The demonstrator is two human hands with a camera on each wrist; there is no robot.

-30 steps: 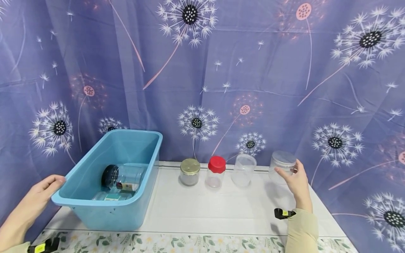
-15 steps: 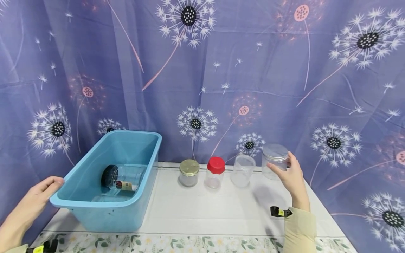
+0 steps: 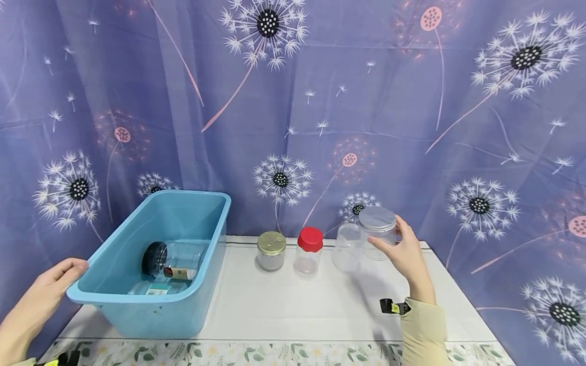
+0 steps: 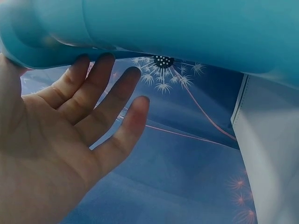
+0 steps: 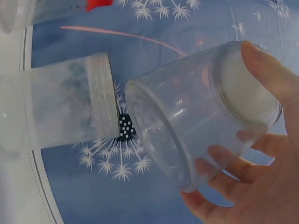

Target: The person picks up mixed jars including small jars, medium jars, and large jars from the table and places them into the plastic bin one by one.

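Observation:
My right hand [image 3: 403, 251] grips a clear jar with a silvery lid [image 3: 377, 218], thumb on one side and fingers round the other. The jar is held up off the table; in the right wrist view its base tilts toward another clear container [image 5: 70, 105]. That container [image 3: 345, 249] stands behind and left of the held jar, partly overlapped by it in the head view. At the far left, my left hand [image 3: 48, 290] holds the rim of a blue tub [image 3: 215, 244] between thumb and fingers. In the left wrist view the other fingers [image 4: 117, 100] spread loosely under the rim.
A red-lidded jar [image 3: 309, 249] and a gold-lidded jar [image 3: 271, 251] stand in a row on the white tabletop [image 3: 274, 310]. Inside the tub lie a black-lidded jar [image 3: 176, 259] and another clear container [image 3: 157, 288]. A purple dandelion-print curtain [image 3: 320, 101] hangs behind.
My right hand has lifted the silver-lidded jar and carried it left, over toward the clear container. The left hand stays at the tub's rim. The head view has shifted slightly.

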